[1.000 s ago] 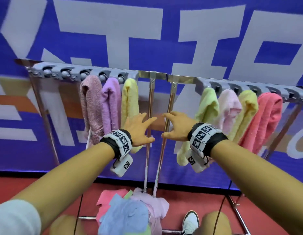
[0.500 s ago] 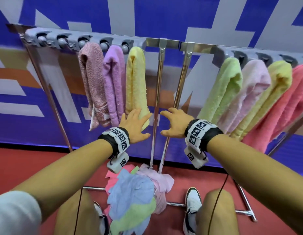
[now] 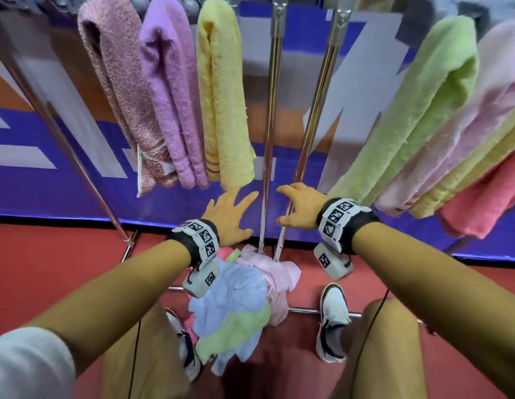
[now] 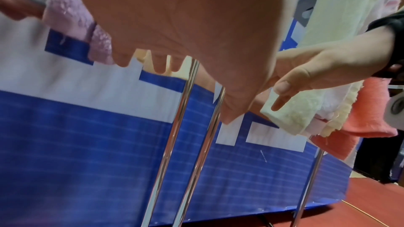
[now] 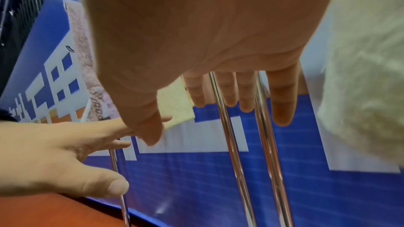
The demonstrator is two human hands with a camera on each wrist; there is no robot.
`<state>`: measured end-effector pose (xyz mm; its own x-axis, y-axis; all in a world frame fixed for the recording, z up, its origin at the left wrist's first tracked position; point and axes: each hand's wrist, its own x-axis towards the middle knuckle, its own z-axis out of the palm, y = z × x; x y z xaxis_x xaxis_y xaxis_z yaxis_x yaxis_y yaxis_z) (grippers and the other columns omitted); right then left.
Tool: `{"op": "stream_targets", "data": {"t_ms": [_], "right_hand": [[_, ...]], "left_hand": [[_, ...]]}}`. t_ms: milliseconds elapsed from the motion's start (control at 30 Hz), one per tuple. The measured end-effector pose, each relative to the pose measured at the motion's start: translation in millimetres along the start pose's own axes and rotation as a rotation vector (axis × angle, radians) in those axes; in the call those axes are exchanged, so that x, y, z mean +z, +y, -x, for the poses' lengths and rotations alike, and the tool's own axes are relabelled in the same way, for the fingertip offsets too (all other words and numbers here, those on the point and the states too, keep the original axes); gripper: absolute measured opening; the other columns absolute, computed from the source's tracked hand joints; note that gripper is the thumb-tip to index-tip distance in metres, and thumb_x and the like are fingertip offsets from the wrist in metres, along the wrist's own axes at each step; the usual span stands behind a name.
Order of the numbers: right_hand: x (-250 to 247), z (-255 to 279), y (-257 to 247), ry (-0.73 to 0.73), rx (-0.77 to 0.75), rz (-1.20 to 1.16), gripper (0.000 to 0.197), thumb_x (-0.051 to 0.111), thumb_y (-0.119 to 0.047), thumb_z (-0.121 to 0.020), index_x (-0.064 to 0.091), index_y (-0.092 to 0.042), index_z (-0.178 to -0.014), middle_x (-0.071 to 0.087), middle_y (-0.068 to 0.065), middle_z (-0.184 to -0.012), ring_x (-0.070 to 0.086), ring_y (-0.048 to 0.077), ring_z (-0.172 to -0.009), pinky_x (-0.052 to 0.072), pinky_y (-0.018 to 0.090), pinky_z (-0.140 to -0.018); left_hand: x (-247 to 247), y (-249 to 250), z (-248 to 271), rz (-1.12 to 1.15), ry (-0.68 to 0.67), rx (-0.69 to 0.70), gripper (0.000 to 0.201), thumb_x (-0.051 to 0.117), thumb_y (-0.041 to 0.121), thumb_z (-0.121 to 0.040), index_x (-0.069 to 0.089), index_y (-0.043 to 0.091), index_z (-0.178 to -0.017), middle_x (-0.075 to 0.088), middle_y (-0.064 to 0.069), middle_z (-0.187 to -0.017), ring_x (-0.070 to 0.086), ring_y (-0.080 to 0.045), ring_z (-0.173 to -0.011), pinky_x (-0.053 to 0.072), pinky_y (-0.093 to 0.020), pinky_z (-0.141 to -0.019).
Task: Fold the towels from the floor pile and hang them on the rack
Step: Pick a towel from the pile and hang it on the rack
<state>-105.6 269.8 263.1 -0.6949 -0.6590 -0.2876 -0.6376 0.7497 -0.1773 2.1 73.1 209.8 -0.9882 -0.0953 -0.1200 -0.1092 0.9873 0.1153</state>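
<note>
A floor pile (image 3: 236,300) of blue, green and pink towels lies between my feet, at the foot of the rack's two chrome centre poles (image 3: 269,133). Folded towels hang on the rack: brownish-pink (image 3: 121,90), purple (image 3: 170,90) and yellow (image 3: 221,90) on the left, light green (image 3: 417,105), pale pink (image 3: 463,131) and coral (image 3: 492,203) on the right. My left hand (image 3: 229,214) is open below the yellow towel, fingers spread, holding nothing. My right hand (image 3: 299,205) is open just right of the poles, empty, beside the green towel's lower end.
A blue, white and orange banner (image 3: 49,191) stands behind the rack. The floor (image 3: 49,260) is red. My white shoes (image 3: 334,321) stand either side of the pile, near the rack's low base bar (image 3: 305,311). A slanted rack leg (image 3: 63,145) runs at the left.
Both hands have dropped from the middle of the rack to below the hanging towels, and my view has tilted down, bringing the floor pile and my feet into sight.
</note>
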Motion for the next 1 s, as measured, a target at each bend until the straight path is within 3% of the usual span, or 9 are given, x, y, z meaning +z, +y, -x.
{"op": "stream_targets", "data": {"t_ms": [200, 400, 567, 767, 867, 1000], "right_hand": [[59.3, -37.2, 8.6, -0.104, 0.010, -0.084, 0.086, 0.067, -0.053, -0.081, 0.027, -0.021, -0.151, 0.038, 0.015, -0.144, 0.045, 0.036, -0.129, 0.043, 0.046, -0.105], [126.8, -66.6, 15.3, -0.193, 0.035, -0.151, 0.078, 0.069, -0.047, -0.080, 0.037, -0.018, -0.144, 0.049, 0.015, -0.129, 0.052, 0.036, -0.119, 0.044, 0.042, -0.101], [178.5, -87.9, 19.8, -0.275, 0.011, -0.183, 0.068, 0.069, -0.038, -0.083, 0.042, -0.015, -0.141, 0.051, 0.014, -0.132, 0.046, 0.033, -0.126, 0.038, 0.033, -0.101], [239.1, -113.2, 12.3, -0.359, 0.019, -0.172, 0.069, 0.064, -0.043, -0.084, 0.040, -0.021, -0.145, 0.046, 0.013, -0.142, 0.046, 0.032, -0.130, 0.040, 0.038, -0.106], [266.2, -125.9, 6.5, -0.409, 0.023, -0.144, 0.067, 0.062, -0.040, -0.086, 0.040, -0.021, -0.146, 0.043, 0.012, -0.143, 0.045, 0.031, -0.131, 0.040, 0.038, -0.107], [298.3, -144.1, -8.3, -0.489, -0.007, -0.083, 0.066, 0.058, -0.039, -0.087, 0.038, -0.021, -0.147, 0.036, 0.011, -0.148, 0.043, 0.032, -0.133, 0.042, 0.043, -0.107]], "left_hand": [[48.8, -15.4, -10.0, 0.116, -0.092, -0.044, 0.094, 0.062, 0.052, -0.084, -0.001, 0.041, -0.154, 0.001, -0.015, -0.163, 0.007, -0.034, -0.149, 0.019, -0.059, -0.116], [105.1, -39.1, -19.4, 0.219, -0.145, -0.141, 0.094, 0.065, 0.051, -0.083, 0.005, 0.040, -0.154, 0.007, -0.016, -0.162, 0.014, -0.037, -0.147, 0.023, -0.057, -0.115], [136.3, -58.3, -30.8, 0.249, -0.192, -0.205, 0.092, 0.065, 0.048, -0.081, 0.011, 0.037, -0.154, 0.015, -0.014, -0.160, 0.021, -0.036, -0.145, 0.024, -0.057, -0.113], [172.4, -75.4, -34.0, 0.437, -0.177, -0.363, 0.092, 0.047, 0.061, -0.066, 0.027, 0.031, -0.150, 0.034, -0.009, -0.153, 0.032, -0.031, -0.140, 0.029, -0.054, -0.112], [191.3, -85.9, -25.6, 0.431, -0.185, -0.451, 0.080, 0.057, 0.053, -0.077, 0.028, 0.032, -0.149, 0.039, -0.005, -0.150, 0.040, -0.030, -0.136, 0.031, -0.054, -0.111], [194.6, -91.4, -32.0, 0.381, -0.118, -0.445, 0.073, 0.060, 0.047, -0.083, 0.031, 0.031, -0.148, 0.039, -0.002, -0.150, 0.040, -0.029, -0.135, 0.029, -0.054, -0.112]]}}
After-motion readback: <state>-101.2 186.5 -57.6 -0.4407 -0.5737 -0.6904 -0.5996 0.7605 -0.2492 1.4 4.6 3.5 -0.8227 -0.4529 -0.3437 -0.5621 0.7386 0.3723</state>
